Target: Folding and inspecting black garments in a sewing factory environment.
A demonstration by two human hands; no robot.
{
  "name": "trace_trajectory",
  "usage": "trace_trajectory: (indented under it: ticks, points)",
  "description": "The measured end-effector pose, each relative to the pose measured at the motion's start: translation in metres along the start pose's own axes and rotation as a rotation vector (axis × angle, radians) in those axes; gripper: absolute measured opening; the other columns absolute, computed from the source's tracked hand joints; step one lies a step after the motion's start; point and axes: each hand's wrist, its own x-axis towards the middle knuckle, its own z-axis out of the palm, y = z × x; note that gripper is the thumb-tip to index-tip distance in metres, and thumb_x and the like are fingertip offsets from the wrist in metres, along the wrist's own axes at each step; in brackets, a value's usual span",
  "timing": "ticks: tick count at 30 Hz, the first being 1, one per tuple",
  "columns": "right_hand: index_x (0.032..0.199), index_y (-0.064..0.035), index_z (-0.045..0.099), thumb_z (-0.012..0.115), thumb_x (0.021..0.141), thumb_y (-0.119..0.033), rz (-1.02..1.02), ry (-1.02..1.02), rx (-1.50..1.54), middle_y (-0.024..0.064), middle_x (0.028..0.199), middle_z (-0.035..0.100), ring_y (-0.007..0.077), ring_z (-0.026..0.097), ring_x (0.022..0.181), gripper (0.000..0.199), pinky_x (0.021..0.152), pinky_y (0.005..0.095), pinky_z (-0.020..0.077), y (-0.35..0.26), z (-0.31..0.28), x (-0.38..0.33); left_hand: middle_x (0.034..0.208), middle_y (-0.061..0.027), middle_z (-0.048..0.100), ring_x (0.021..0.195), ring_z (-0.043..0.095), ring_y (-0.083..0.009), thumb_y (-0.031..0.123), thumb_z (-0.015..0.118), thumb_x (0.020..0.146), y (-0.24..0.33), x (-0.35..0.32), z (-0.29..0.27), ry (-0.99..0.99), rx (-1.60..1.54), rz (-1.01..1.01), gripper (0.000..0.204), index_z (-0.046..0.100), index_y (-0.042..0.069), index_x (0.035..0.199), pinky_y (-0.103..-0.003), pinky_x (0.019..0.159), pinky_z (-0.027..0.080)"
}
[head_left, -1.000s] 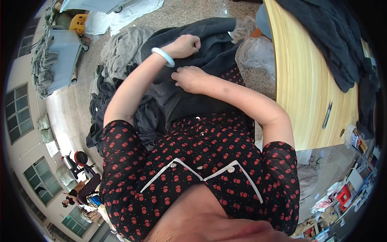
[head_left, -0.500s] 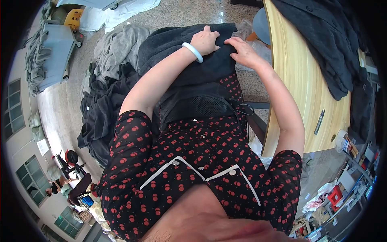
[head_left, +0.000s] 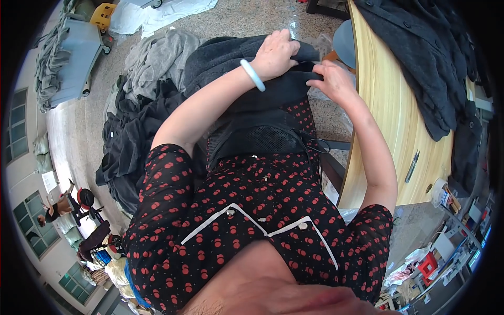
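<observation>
A dark grey garment (head_left: 231, 58) lies across my lap, its far part raised in a fold. My left hand (head_left: 275, 55), below a pale bangle, is closed on the upper fold of the cloth. To its right, my right hand (head_left: 336, 81) has its thumb and fingers at the garment's right edge, closed on the cloth. A dark gap shows between the two layers there. My left fingertips are partly hidden by the hand itself.
Grey cloth (head_left: 163, 63) and black garments (head_left: 131, 131) are heaped at my left. On my right stands a wooden table (head_left: 386, 105) with a dark coat (head_left: 415, 58) and a pen (head_left: 412, 166) on it. A blue-grey stool (head_left: 344, 44) is beyond my right hand.
My right hand has moved right and slightly nearer with the garment's edge, and my left hand has shifted slightly right. The cloth between them has lifted and parted into a gap.
</observation>
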Motion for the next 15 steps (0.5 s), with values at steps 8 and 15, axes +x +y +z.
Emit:
trace_trajectory:
  ticks: [8,15]
  points:
    - [0.083,-0.0025,0.059,0.06,0.073,-0.004,-0.166,0.236,-0.167,0.0102,0.084,0.057,0.0271,0.054,0.082,0.011,0.07,0.0363,0.0451,-0.057,-0.046,-0.021,0.072,0.0049,0.054,0.066,0.046,-0.0003,0.019,0.067,0.078,0.023,-0.028,-0.036,-0.151,-1.02,-0.464,0.02,0.054,0.004,0.077,-0.017,0.057,0.04]
    - [0.09,-0.0016,0.058,0.056,0.074,0.0,-0.181,0.232,-0.144,0.012,0.084,0.056,0.0278,0.054,0.082,0.016,0.071,0.0365,0.0445,-0.058,-0.047,-0.031,0.072,-0.0038,0.061,0.068,0.053,-0.007,0.02,0.067,0.077,0.021,-0.047,-0.038,-0.231,-0.721,-0.321,0.03,0.06,-0.006,0.091,-0.023,0.063,0.044]
